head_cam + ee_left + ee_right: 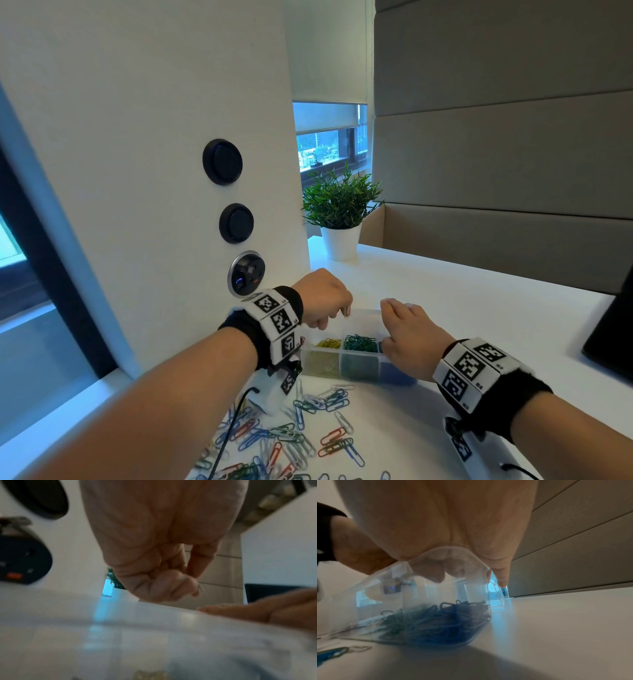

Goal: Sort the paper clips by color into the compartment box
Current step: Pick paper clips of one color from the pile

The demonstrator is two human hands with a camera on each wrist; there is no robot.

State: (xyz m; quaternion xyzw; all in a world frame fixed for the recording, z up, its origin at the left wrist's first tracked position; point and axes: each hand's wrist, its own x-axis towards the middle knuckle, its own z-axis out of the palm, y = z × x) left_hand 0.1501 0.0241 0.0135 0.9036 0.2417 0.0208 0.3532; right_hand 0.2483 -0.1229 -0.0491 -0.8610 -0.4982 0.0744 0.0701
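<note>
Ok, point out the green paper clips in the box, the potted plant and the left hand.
green paper clips (359,342), head view, middle of the heap
potted plant (340,200), head view, on the leaves
left hand (323,296), head view, back of the hand

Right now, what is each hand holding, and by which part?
The left hand pinches a pale paper clip by its upper end over the compartment box. The right hand grips the box's right end, fingers curled over its rim.

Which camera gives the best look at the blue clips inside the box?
The right wrist view: the blue clips fill it, seen through the box wall. In the head view the right hand hides most of them. The left wrist view shows only blur.
</note>
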